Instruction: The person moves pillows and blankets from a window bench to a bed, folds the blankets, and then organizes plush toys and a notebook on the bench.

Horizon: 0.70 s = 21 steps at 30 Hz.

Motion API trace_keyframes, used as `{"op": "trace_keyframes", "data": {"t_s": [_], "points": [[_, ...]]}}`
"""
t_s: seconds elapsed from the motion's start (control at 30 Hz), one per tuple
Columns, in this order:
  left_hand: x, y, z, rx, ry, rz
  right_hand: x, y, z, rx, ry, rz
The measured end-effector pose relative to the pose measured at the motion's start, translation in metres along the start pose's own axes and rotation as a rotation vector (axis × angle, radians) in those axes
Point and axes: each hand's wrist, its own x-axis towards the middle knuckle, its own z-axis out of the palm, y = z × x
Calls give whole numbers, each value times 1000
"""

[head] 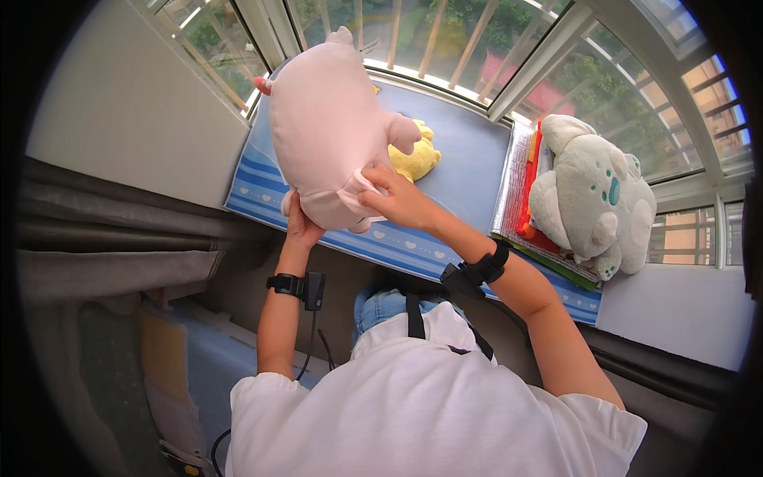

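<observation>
A large pale pink plush toy (328,119) is held up over the blue mat on the window ledge. My left hand (304,223) grips its lower left end near a small stubby foot. With the fingers of my right hand (390,197) I pinch a fold of pink fabric (359,192) at its lower right. A stubby limb (404,132) sticks out on the right side, and a small red tip (262,85) shows on the left. Partly hidden behind it, a yellow plush toy (417,155) lies on the mat.
The blue mat (471,143) has a striped border with hearts. At right, a grey-white plush toy (590,191) rests on a stack with red and green items (533,235) and silvery foil. Barred windows (429,36) edge the ledge. Grey curtains (113,232) hang at left.
</observation>
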Motion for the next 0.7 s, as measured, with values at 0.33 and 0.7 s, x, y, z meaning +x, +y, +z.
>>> {"op": "trace_keyframes", "data": {"t_s": [0.33,0.7], "points": [[109,-115,174,420,-294,-8,-193,38,-149,-114,674,195],[139,-368,464,924,-719,-119,-426,63,-369,611,1191,-32]]}}
